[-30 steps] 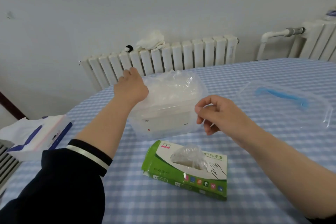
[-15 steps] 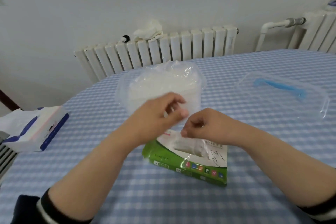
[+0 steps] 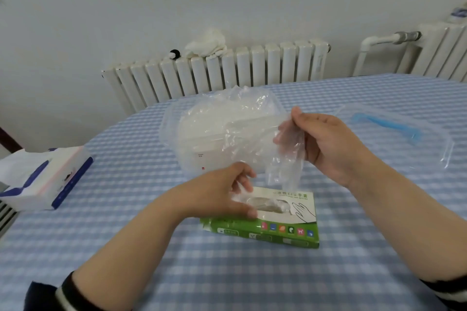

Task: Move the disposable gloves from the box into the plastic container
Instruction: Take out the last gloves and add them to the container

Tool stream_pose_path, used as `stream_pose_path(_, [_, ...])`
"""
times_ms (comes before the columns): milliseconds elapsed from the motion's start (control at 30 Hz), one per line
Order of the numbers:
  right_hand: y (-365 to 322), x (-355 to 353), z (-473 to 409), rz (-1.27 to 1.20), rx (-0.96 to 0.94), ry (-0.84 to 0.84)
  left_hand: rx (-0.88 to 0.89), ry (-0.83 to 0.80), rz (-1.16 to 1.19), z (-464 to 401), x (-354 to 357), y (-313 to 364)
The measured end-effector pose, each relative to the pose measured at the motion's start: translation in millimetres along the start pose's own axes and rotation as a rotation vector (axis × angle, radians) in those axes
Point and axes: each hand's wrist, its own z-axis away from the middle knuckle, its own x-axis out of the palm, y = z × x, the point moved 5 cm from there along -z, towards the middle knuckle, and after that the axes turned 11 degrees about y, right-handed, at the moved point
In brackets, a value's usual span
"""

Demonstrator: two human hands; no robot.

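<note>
We see one blue checked tabletop [image 3: 353,272], one plastic container [image 3: 192,139] far, one green box [image 3: 265,231] near. Our right hand [image 3: 333,144] pinches one glove [image 3: 285,159] hanging above the box. Our left hand [image 3: 217,194], fingers curled, holds the box's opening. We should lift slowly and drop it in the container

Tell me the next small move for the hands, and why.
Probably carry the glove back and drop it into the plastic container: the right hand pinches it, clear of the green box, while the left hand rests at the box's opening.
</note>
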Motion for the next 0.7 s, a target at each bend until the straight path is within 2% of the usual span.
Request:
stream_pose_path(100, [1.9, -0.4, -0.5, -0.079, 0.095, 0.017, 0.042, 0.013, 0.430, 5.1, -16.1, 17.4])
stream_pose_path(167, [3.2, 2.2, 1.3, -0.129, 0.157, 0.004, 0.063, 0.131, 0.646, 7.5, -27.9, 27.1])
stream_pose_path(234, [4.9, 4.9, 2.9, -0.155, 0.194, -0.021, 0.050, 0.271, 0.764, 6.5, -37.9, 32.8])
stream_pose_path(300, [7.7, 6.4, 3.1, -0.160, 0.224, -0.020, 0.062, 0.368, 0.713, 3.6, -45.5, 37.8])
stream_pose_path(467, [14.3, 10.7, 6.7, -0.185, 0.323, -0.029, 0.199, 0.478, 0.340, -0.2, -57.9, 60.1])
stream_pose_path(567, [19.0, 11.5, 4.0, -0.144, 0.305, -0.134, 0.142, 0.581, 0.349, -6.7, -65.3, 66.2])
stream_pose_path(701, [18.8, 3.3, 0.6, -0.086, 0.287, -0.056, 0.009, 0.749, 0.379, -24.3, -92.3, 61.1])
